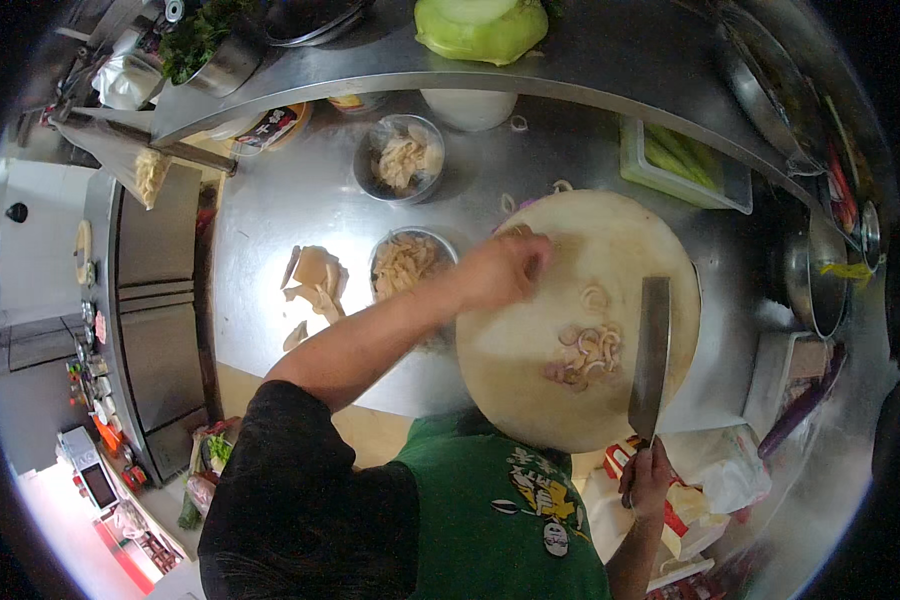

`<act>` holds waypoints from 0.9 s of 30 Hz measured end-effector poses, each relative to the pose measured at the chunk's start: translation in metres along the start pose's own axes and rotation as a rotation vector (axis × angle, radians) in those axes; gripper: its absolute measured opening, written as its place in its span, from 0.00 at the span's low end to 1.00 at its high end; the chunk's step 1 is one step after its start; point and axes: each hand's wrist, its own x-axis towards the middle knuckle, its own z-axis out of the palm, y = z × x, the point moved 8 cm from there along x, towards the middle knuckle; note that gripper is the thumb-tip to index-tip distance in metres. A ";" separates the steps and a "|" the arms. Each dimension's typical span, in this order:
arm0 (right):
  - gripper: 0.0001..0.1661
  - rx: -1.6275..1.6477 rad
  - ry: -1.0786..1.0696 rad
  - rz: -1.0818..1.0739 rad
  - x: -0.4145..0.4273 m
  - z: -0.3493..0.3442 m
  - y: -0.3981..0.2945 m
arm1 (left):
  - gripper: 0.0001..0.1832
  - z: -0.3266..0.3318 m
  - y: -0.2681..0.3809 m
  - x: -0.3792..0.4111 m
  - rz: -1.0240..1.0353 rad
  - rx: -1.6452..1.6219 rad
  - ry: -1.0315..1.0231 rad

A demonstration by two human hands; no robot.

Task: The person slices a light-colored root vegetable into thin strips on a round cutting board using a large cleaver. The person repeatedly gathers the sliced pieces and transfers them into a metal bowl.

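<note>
A round cutting board [525, 375] lies on the steel counter with a heap of sliced onion or shallot [585, 356] on it. My right hand [645, 476] grips the handle of a cleaver [651, 352], whose broad blade lies over the board's right side. Over the board's upper left edge is my left hand [514, 266], blurred, its fingers curled; whether it holds anything cannot be told. A few pale rings [594, 298] sit between the hand and the blade. Purple onion pieces [523, 204] show just past the board's far left rim.
Left of the board are a metal bowl of pale slices [405, 262], partly behind my forearm, and loose pale pieces [319, 277]. Farther back stands another bowl [399, 159]. A plastic container of green vegetables [682, 161] is at the back right, below a raised steel shelf [570, 82].
</note>
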 end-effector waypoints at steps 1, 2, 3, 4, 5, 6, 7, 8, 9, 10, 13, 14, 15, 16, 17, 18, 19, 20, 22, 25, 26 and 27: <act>0.18 0.005 0.005 0.010 0.000 0.000 -0.001 | 0.08 0.028 0.014 -0.005 0.090 -0.018 -0.078; 0.19 0.014 -0.002 -0.001 0.000 0.000 -0.001 | 0.10 0.052 0.026 -0.010 0.173 0.037 -0.083; 0.20 0.024 -0.007 -0.012 0.001 -0.002 0.001 | 0.11 0.070 0.038 -0.016 0.258 0.091 -0.089; 0.21 0.035 -0.008 -0.022 0.002 -0.003 0.002 | 0.11 0.075 0.044 -0.021 0.294 0.176 -0.073; 0.22 0.052 -0.009 -0.016 0.001 -0.002 0.002 | 0.12 0.076 0.051 -0.026 0.332 0.260 -0.056; 0.23 0.071 -0.009 -0.009 0.000 0.000 0.001 | 0.13 0.075 0.057 -0.026 0.370 0.343 -0.042; 0.24 0.092 -0.007 0.000 0.000 0.001 0.001 | 0.13 0.061 0.056 -0.015 0.351 0.289 0.019; 0.26 0.088 0.001 0.006 0.000 0.001 0.003 | 0.14 0.039 0.052 0.003 0.333 0.234 0.077; 0.27 0.080 0.012 0.013 -0.001 0.000 0.006 | 0.13 -0.003 0.045 0.023 0.125 0.378 0.149; 0.28 0.072 0.013 0.021 -0.002 0.000 0.007 | 0.12 -0.042 0.025 0.036 0.247 0.390 0.425; 0.23 0.082 0.065 -0.053 0.000 -0.001 0.010 | 0.21 -0.076 -0.116 0.096 -0.212 0.546 0.356; 0.23 0.036 0.046 -0.072 0.001 0.002 -0.003 | 0.22 -0.052 -0.143 0.109 -0.258 0.576 0.120; 0.28 0.048 0.027 -0.054 0.001 0.002 -0.003 | 0.23 -0.032 -0.160 0.115 -0.214 0.635 0.034; 0.32 0.060 0.007 -0.035 0.000 0.001 0.000 | 0.23 -0.012 -0.176 0.120 -0.166 0.691 -0.047; 0.37 0.073 -0.010 -0.015 -0.002 0.001 0.001 | 0.24 0.008 -0.193 0.125 -0.112 0.741 -0.126; 0.40 0.108 0.003 0.085 -0.004 0.002 0.004 | 0.24 0.013 -0.188 0.128 -0.102 0.762 -0.187; 0.34 0.100 0.025 0.055 -0.002 0.002 0.004 | 0.23 0.017 -0.183 0.132 -0.093 0.783 -0.247; 0.28 0.091 0.047 0.025 -0.001 0.002 0.005 | 0.19 0.008 -0.191 0.147 -0.223 0.747 -0.219; 0.24 0.087 0.098 0.015 -0.004 0.001 0.006 | 0.18 -0.020 -0.172 0.180 -0.198 0.766 0.026; 0.26 0.126 0.049 -0.044 -0.003 0.004 0.004 | 0.18 -0.031 -0.148 0.217 -0.283 0.710 0.037; 0.29 0.115 0.042 -0.024 -0.005 0.004 0.004 | 0.19 -0.024 -0.147 0.224 -0.330 0.679 -0.021; 0.33 0.108 0.036 -0.005 -0.006 0.005 -0.001 | 0.19 -0.012 -0.143 0.232 -0.181 0.731 -0.017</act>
